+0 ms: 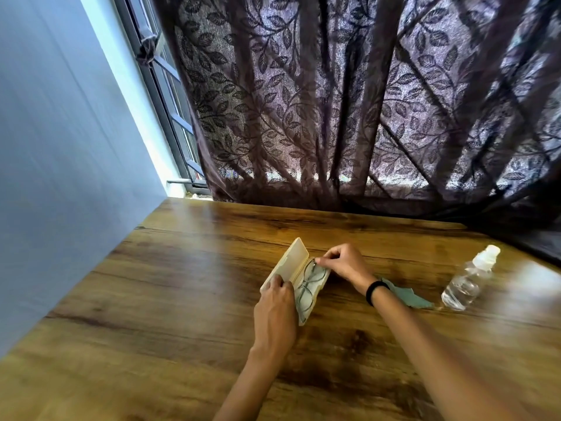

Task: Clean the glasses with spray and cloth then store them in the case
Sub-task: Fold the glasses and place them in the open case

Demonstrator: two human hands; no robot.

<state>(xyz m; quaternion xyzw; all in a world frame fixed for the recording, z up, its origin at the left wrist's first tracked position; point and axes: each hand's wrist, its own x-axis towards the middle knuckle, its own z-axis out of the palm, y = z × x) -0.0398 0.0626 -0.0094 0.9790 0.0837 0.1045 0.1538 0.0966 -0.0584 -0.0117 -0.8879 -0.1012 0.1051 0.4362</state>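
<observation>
Cream plastic oblong glasses case (292, 260) is lying open on the wooden tabletop (182, 284), holding the thin wire-framed round glasses (306, 288). My left hand (274, 311) is gripping its near end. My right hand (346, 265) fingers (324, 261) are pinching the frame at its far end. I should be easing the frame flat before closing the lid.

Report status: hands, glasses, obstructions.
Left hand holds open case. Right hand pinches glasses lying in case. Cloth, spray bottle off right, nothing blocking.

Left hand (277, 311) knuckles up, fingers curled on the near end of the glasses case (296, 256). Right hand (346, 264) pinches the glasses (306, 285) at their far end. Both forearms bare, extended forward; black band (375, 291) on right wrist.
</observation>
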